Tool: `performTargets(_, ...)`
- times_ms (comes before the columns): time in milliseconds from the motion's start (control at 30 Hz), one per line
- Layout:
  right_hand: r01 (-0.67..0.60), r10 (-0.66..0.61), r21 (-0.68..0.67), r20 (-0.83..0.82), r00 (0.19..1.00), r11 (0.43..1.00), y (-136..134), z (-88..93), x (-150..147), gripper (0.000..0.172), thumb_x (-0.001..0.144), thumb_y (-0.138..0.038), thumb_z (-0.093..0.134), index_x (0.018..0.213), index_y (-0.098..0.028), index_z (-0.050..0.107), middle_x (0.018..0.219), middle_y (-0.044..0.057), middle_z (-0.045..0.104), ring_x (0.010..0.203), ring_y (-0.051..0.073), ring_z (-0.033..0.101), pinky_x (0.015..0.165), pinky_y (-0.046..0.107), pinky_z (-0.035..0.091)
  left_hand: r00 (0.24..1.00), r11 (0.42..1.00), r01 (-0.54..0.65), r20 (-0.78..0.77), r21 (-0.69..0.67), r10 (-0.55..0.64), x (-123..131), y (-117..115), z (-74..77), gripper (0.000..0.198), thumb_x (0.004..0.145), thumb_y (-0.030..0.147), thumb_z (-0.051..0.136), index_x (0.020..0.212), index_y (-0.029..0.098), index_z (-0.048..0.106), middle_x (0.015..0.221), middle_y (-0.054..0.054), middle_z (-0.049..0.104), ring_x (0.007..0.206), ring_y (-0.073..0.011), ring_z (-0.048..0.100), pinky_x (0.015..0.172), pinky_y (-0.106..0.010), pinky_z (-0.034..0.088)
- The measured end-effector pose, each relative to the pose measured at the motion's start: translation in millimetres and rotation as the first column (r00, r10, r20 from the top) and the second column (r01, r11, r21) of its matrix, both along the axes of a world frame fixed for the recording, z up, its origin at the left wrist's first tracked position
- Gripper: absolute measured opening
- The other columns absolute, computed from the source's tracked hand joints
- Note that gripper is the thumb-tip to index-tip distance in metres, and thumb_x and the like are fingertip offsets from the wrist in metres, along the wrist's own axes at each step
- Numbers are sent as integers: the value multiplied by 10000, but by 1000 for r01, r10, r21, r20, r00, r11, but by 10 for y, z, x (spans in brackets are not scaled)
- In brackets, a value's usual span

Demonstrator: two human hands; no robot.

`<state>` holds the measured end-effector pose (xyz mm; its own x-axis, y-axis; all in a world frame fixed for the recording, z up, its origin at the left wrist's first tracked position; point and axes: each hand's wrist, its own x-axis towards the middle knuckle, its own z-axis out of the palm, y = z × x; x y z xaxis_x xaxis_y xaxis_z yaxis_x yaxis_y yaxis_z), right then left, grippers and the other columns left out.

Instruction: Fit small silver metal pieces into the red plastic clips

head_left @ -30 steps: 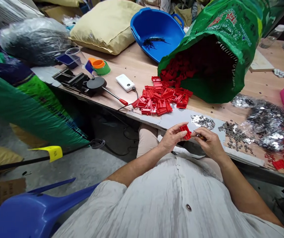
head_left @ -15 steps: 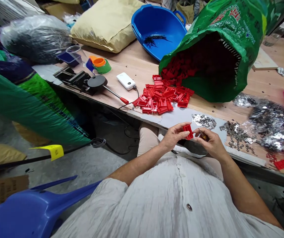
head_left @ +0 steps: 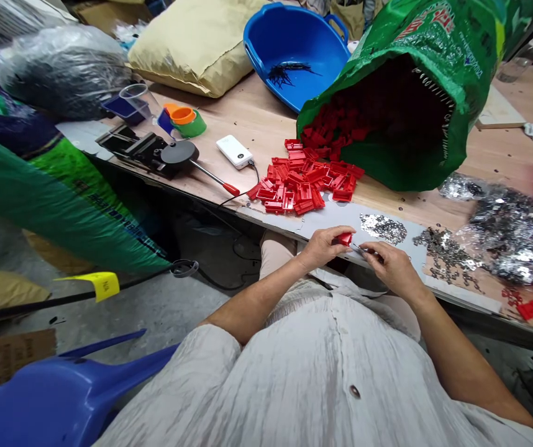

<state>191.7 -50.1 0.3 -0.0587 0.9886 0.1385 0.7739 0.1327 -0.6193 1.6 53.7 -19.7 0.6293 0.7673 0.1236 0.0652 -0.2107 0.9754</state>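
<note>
My left hand (head_left: pixel 323 247) pinches a small red plastic housing (head_left: pixel 345 238) between thumb and fingers, just off the table's front edge. Closed around a thin metal-tipped tool (head_left: pixel 356 248) is my right hand (head_left: pixel 390 266); the tip reaches to the red housing. Most of the tool is hidden by the fingers, so its exact kind is unclear. Beyond my hands lies a pile of similar red housings (head_left: pixel 301 186), spilling from a green woven sack (head_left: pixel 397 171). Small shiny metal pieces (head_left: pixel 382 228) are spread on a grey sheet near my right hand.
Darker metal parts (head_left: pixel 448 251) and a plastic bag of metal pieces (head_left: pixel 509 233) lie to the right. A lever press (head_left: pixel 173 155), a white power bank (head_left: pixel 234 151) and a blue basin (head_left: pixel 294 56) stand farther back. A blue chair (head_left: pixel 38 397) is at lower left.
The red housing has been turned and shows less of its open side. My right hand has shifted the tool, and its metal tip now points at the housing.
</note>
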Motion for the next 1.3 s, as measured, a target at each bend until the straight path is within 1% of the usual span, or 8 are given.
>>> performTargets(133,-47,47,9,-7,999,999,60,-8,-3,253,927,-253,486,1075,-234,690,1018,84,713,924,228,662,840,397,522,999,999,40,-3,5,-40,-2,40,-1,415,675,203,779,1086,245,738,1119,-55,721,1064,-234,647,1012,-352,429)
performTargets(367,-86,86,5,-5,996,996,98,-47,3,255,926,-236,485,1072,-241,694,1011,78,697,929,221,654,842,389,523,998,998,60,-31,29,-59,-11,68,6,408,678,190,766,1082,236,739,1096,-56,731,1029,-232,660,991,-347,443)
performTargets(600,-52,53,-17,89,995,998,71,-72,-65,233,945,-230,465,1041,-243,677,1008,69,685,924,219,650,805,360,511,993,992,90,-79,83,-84,0,83,-1,364,704,191,729,1068,208,729,1036,-52,734,956,-210,659,923,-310,457)
performTargets(800,52,-51,3,214,976,999,68,-64,-256,229,948,-210,434,994,-238,657,955,81,670,890,225,646,708,327,485,994,992,81,-82,100,-73,15,74,-2,329,715,179,688,1042,202,719,971,-37,730,915,-196,647,901,-304,454)
performTargets(933,48,-46,-15,149,988,999,71,-43,-240,189,933,-226,469,994,-239,647,986,70,679,888,225,644,739,342,486,995,991,83,-68,108,-76,3,46,22,294,719,220,725,1011,193,703,982,-42,713,916,-192,638,889,-294,447)
performTargets(1067,52,-51,-21,48,998,998,6,-11,-172,210,947,-268,447,1085,-234,602,1042,88,664,964,241,638,814,372,486,999,994,29,-47,106,-24,-47,-27,68,291,694,242,768,969,195,686,942,-34,686,884,-183,615,882,-296,442)
performTargets(1200,52,-65,-117,-111,992,992,-99,50,-143,234,963,-305,413,1159,-240,522,999,65,687,858,217,655,748,351,492,999,999,-37,34,-2,37,-87,-139,127,312,681,264,790,958,200,660,936,-29,658,880,-172,593,874,-295,436)
performTargets(1300,-38,0,-194,-195,981,980,-157,135,-162,363,991,-356,375,1338,-259,425,832,7,696,744,188,650,722,325,482,974,964,-30,207,-263,87,-69,-243,180,324,735,310,762,1001,188,623,952,-31,658,868,-148,607,843,-276,441)
